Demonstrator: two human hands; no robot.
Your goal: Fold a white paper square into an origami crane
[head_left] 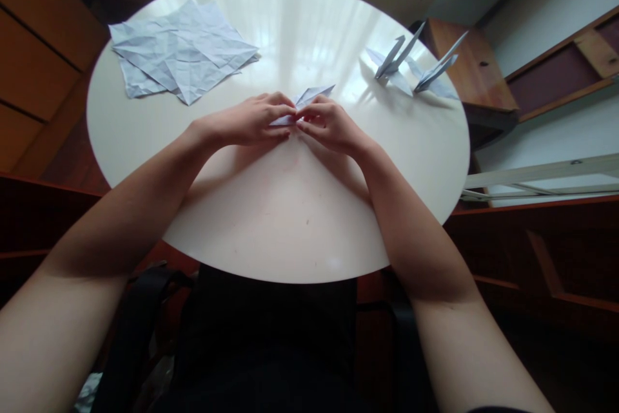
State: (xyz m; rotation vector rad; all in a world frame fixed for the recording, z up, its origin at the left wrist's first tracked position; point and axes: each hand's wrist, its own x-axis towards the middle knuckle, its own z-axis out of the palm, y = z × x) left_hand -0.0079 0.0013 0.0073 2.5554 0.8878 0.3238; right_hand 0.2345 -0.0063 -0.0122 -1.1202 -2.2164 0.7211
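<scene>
A small piece of folded white paper (314,95) is between my two hands at the middle of the round table. My left hand (258,119) grips it from the left, fingers bent over its near part. From the right, my right hand (331,122) pinches it between thumb and fingers, close to the left fingertips. A pointed flap of the paper sticks out beyond the hands to the upper right. Its lower part is mostly hidden by my fingers.
The white round table (285,220) fills the middle. Creased paper sheets (186,52) lie stacked at the far left. Two folded paper cranes, one nearer the middle (393,62) and one nearer the edge (435,75), stand at the right. A wooden cabinet (464,65) is beyond the right edge.
</scene>
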